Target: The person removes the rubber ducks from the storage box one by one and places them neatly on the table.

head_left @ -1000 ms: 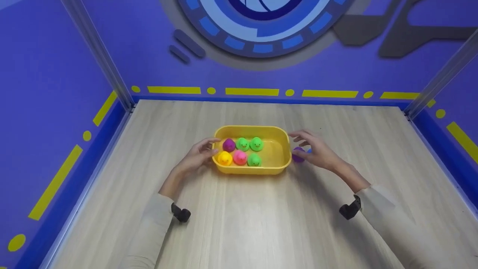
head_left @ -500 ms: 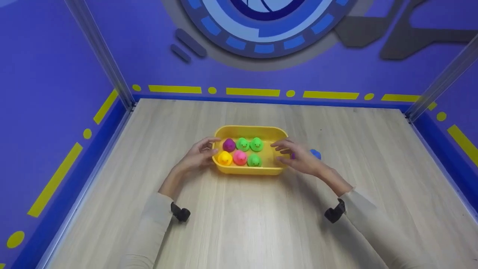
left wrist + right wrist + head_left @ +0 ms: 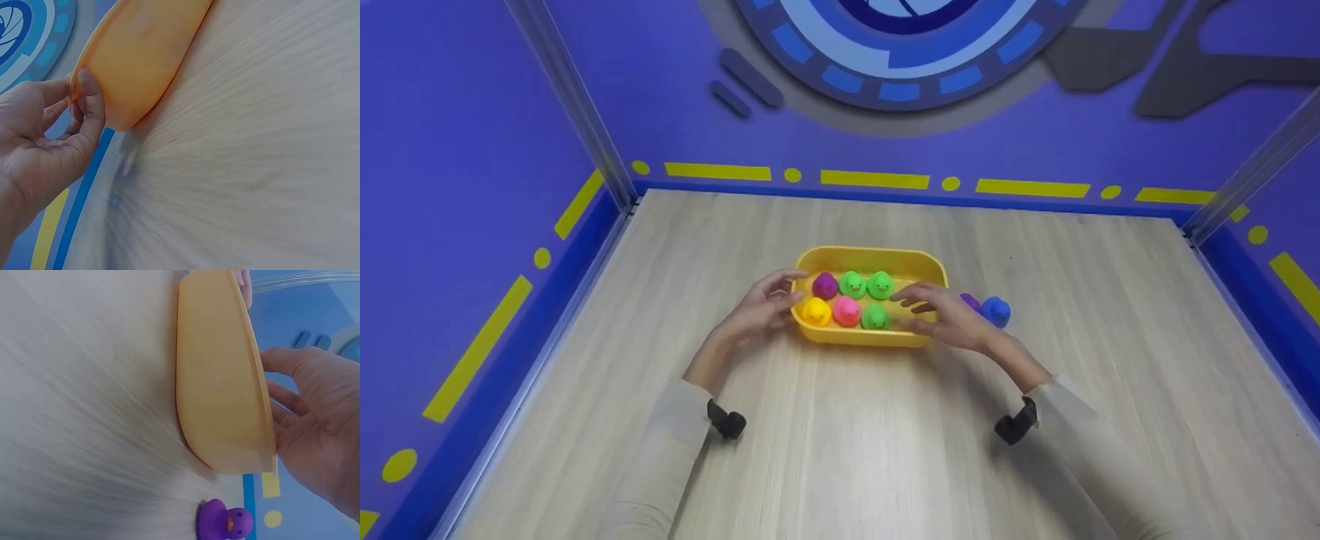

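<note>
A yellow plastic tub [image 3: 870, 338] stands on the table with several small rubber ducks inside. A purple duck [image 3: 825, 286] and two green ducks [image 3: 853, 285] form the back row; a yellow duck [image 3: 817, 312], a pink duck [image 3: 847, 311] and a green duck [image 3: 875, 317] the front row. My left hand [image 3: 761, 306] pinches the tub's left rim, thumb [image 3: 93, 104] against the outer wall. Over the tub's right end reaches my right hand [image 3: 952, 319], fingers bent loosely beside the green ducks; no held thing shows. The tub wall [image 3: 222, 382] hides its fingertips in the right wrist view.
Right of the tub, a purple rubber duck [image 3: 970, 301] and a blue duck [image 3: 996, 311] are on the wooden table [image 3: 840, 442]. Blue wall panels [image 3: 877, 150] enclose the table at the back and both sides.
My right hand has moved left from beside the outside purple duck to over the tub's right end. My left hand stays at the left rim. The ducks in the tub keep their places.
</note>
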The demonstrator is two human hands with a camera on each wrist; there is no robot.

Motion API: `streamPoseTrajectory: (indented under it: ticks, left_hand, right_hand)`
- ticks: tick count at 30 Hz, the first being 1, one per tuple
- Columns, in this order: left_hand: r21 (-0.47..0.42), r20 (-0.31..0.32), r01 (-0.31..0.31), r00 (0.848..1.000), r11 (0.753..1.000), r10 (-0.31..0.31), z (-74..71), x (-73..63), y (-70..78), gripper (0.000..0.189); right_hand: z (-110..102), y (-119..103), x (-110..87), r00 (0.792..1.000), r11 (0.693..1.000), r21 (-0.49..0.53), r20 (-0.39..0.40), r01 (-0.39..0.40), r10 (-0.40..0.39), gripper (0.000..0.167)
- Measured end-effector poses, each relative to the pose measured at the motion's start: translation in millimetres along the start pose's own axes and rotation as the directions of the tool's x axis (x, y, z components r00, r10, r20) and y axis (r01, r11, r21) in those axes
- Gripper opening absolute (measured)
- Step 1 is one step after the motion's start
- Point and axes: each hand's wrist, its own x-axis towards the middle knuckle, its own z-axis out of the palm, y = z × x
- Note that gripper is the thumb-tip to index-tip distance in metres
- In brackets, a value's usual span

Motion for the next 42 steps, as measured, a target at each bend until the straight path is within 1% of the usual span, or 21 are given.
streamPoseTrajectory:
  ticks: [4, 7, 11, 17, 24, 30, 32, 37, 42]
  left_hand:
    - [-0.021, -0.010, -0.002, 1.000, 1.000, 0.002, 0.8, -0.5, 1.1, 0.044]
    - [-0.032, -0.014, -0.006, 1.000, 0.999, 0.005, 0.9, -0.7, 1.4, 0.045]
    - [-0.031, -0.010, 0.002, 1.000, 1.000, -0.002, 1.3, -0.3, 1.5, 0.045]
    - [-0.021, -0.013, 0.007, 1.000, 1.000, -0.007, 1.9, 0.1, 1.6, 0.045]
    - [-0.022, -0.020, 0.004, 1.000, 1.000, -0.005, 2.0, -0.7, 1.1, 0.043]
    - [-0.017, -0.018, -0.010, 1.000, 1.000, 0.009, 2.4, -0.8, 2.0, 0.043]
    - [-0.011, -0.010, -0.016, 1.000, 1.000, 0.016, 1.9, -0.4, 1.7, 0.044]
    - [-0.006, 0.004, -0.010, 1.000, 1.000, 0.010, 1.4, -0.1, 1.3, 0.044]
    - [-0.007, -0.004, 0.001, 1.000, 1.000, -0.001, 1.0, -0.4, 0.5, 0.043]
  right_hand:
    - [0.3, -0.1, 3.7, 1.000, 0.999, -0.030, 0.021, 0.018, -0.017, 0.043]
    - [-0.3, 0.1, 8.6, 0.999, 0.999, -0.043, 0.035, 0.015, -0.013, 0.043]
    - [-2.3, -1.0, 14.1, 0.998, 0.997, -0.072, 0.058, -0.007, 0.011, 0.044]
    - [-3.6, -1.9, 20.6, 0.997, 0.994, -0.110, 0.071, -0.018, 0.026, 0.042]
    - [0.7, 0.4, 26.1, 0.995, 0.990, -0.138, 0.096, 0.016, -0.003, 0.040]
    - [6.3, -0.9, 33.3, 0.995, 0.985, -0.169, 0.090, -0.023, 0.038, 0.038]
    - [8.3, -1.2, 35.3, 0.995, 0.984, -0.176, 0.095, -0.007, 0.024, 0.037]
    - [13.2, -0.5, 38.5, 0.995, 0.983, -0.183, 0.104, 0.028, -0.010, 0.036]
    - [16.5, 1.6, 41.0, 0.995, 0.978, -0.204, 0.102, 0.033, -0.012, 0.033]
